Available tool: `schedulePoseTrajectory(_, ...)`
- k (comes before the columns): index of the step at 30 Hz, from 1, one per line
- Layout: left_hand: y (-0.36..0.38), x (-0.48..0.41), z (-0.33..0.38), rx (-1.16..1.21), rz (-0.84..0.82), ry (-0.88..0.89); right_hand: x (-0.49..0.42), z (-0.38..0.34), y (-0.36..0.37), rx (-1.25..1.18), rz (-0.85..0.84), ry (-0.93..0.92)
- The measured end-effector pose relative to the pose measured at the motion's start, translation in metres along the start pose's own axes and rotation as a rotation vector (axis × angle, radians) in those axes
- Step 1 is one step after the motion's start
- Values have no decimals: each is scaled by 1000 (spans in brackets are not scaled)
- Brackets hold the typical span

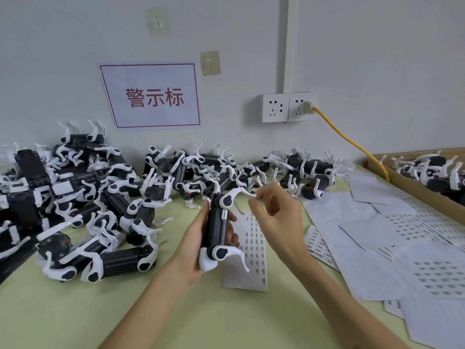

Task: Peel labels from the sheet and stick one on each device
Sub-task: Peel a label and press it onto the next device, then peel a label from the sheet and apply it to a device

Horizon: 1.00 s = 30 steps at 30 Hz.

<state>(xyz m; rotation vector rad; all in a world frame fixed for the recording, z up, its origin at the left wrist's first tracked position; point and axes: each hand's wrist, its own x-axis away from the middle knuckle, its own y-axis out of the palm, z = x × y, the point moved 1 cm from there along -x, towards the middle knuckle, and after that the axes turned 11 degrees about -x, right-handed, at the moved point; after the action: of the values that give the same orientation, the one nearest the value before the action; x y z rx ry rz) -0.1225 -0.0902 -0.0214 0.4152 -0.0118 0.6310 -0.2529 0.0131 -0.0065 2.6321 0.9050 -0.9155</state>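
"device (219,230), where is it?"
"upright above the counter (176,311). the left hand (193,248) is wrapped round its black body, and one label (224,214) sits on its side. the right hand (276,215), fingers curled, seems to pinch the tip of its upper white leg."
"how to finish well?"
"probably steady the body and rub the label flat, edges down."
"counts?"
"pile of devices (75,210) at left: dozens, too tangled to count. one held. one label sheet (254,260) beneath. loose sheets (364,260) at right, five at least. one box (415,187) holding more devices."
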Motion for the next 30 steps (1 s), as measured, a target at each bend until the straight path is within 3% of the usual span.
schedulePoseTrajectory(2, -2, 0, 2, -36, 28, -24, -4, -3, -5, 114, -92, -117)
schedulePoseTrajectory(6, -9, 5, 4, -125, 29, -165, -7, -2, -5, 219, -552, -154)
schedulePoseTrajectory(10, -17, 10, 11, -185, -78, -247, -12, 2, -9, 202, -565, -77)
schedulePoseTrajectory(13, -22, 5, 17, -124, 68, -108, -23, 6, -26, 184, -398, 32)
schedulePoseTrajectory(17, -34, 7, 33, -284, 518, 446, -41, 16, -66, 59, -80, 210)
schedulePoseTrajectory(19, -42, 12, 40, -611, 792, 703, -52, 22, -94, -258, 260, 332)
schedulePoseTrajectory(21, -46, 19, 45, -880, 1040, 817, -55, 25, -121, -724, 610, 442)
schedulePoseTrajectory(23, -53, 20, 48, -1118, 1258, 755, -53, 30, -143, -1005, 731, 427)
schedulePoseTrajectory(24, -59, 19, 48, -1232, 1284, 637, -52, 32, -149, -1037, 738, 422)
schedulePoseTrajectory(26, -69, 17, 48, -1430, 1170, 332, -53, 33, -150, -938, 764, 449)
schedulePoseTrajectory(28, -74, 15, 44, -1581, 1043, 119, -55, 28, -130, -705, 645, 479)
schedulePoseTrajectory(30, -77, 16, 41, -1624, 997, 98, -55, 23, -97, -437, 356, 450)
